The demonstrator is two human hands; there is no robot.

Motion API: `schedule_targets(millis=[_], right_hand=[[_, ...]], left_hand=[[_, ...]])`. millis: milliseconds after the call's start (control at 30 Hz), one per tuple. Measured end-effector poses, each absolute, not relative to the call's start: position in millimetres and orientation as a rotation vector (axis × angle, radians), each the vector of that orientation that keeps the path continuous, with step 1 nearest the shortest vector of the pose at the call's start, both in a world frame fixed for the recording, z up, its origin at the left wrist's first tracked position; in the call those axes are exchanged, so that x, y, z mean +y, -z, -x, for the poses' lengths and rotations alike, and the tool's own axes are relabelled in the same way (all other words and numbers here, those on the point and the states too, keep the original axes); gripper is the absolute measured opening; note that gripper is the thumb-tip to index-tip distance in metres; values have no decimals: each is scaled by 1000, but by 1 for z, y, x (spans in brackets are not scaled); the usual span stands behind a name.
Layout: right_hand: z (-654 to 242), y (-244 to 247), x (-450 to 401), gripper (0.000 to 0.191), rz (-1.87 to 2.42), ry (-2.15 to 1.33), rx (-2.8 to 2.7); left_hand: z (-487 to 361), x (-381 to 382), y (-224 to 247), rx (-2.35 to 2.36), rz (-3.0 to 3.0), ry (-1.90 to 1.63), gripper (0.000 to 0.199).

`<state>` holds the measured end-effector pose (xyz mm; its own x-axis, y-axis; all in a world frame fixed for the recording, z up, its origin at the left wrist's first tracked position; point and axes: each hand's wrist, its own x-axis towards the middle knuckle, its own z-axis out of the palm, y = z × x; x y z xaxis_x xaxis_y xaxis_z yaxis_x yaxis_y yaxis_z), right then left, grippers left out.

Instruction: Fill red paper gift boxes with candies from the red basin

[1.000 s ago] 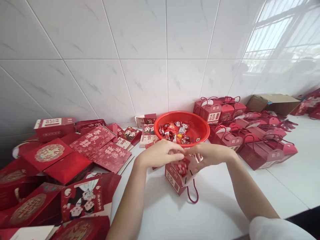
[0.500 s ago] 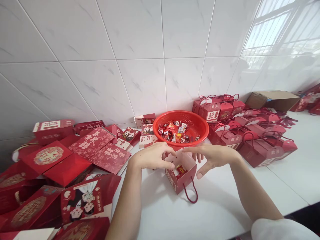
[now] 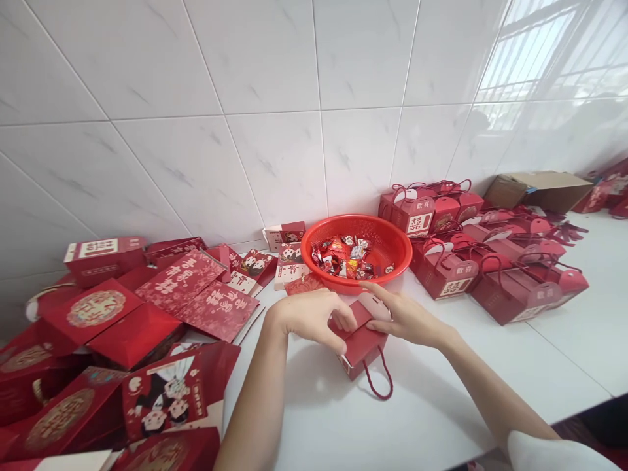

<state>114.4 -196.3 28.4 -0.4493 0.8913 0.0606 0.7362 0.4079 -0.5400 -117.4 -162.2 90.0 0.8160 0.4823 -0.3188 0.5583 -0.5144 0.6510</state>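
A small red gift box (image 3: 362, 341) with a dark red cord handle (image 3: 385, 386) stands on the white surface before me. Its red top flaps are folded over, so the inside is hidden. My left hand (image 3: 318, 320) lies at the box's left side, thumb at the edge and fingers curled over the top. My right hand (image 3: 405, 317) grips the right side, its thumb on the top and its index finger by the pale inner face of a raised flap (image 3: 375, 306). Just behind stands a red plastic basket (image 3: 314, 271) of wrapped candies (image 3: 350, 255).
Red boxes and bags (image 3: 98, 307) are heaped at the left. Rows of closed red gift boxes (image 3: 515, 294) with cord handles stand at the right. Behind them is an open cardboard box (image 3: 554, 186). A tiled wall (image 3: 275, 163) bounds the back.
The box was open with wrapped candies showing inside; its red flaps now cover them. My right hand has moved in from beside the box onto its top; my left hand has shifted slightly right.
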Motion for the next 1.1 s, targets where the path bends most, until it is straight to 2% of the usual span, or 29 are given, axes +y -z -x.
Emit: schedule_targets(millis=[133,167,300,433,500,600,700,833,967,1100], right_hand=[[-115,-21,-201,27,1182,-712,-2153],[-115,-18,-202,25,1116,-717,-2136],[-113,-6,-211,28,978,-748,-2162],[-111,3,-216,27,937,-762,-2093],[-113,6,-218,27,990,-731,-1989],[-120,11,-223,36,1219,-735,-1828],[-126,19,-235,47,1410,-924,-1896],[-119,31,-255,43,1443,-1176,-1921],[-110,33,-264,41,1274,-1375,-1626],[-117,14,-260,39,1044,-1550,-1298]], left_hand=[[118,-155,-83,731,-2141,122,43],[119,-154,-83,723,-2132,107,45],[118,-150,-81,907,-2149,20,39],[108,-148,-76,1045,-2224,-17,54],[102,-147,-71,991,-2254,30,55],[98,-144,-67,937,-2258,111,46],[97,-142,-67,939,-2200,153,38],[98,-141,-68,970,-2174,163,37],[99,-140,-65,947,-2182,118,39],[97,-140,-63,930,-2147,74,39]])
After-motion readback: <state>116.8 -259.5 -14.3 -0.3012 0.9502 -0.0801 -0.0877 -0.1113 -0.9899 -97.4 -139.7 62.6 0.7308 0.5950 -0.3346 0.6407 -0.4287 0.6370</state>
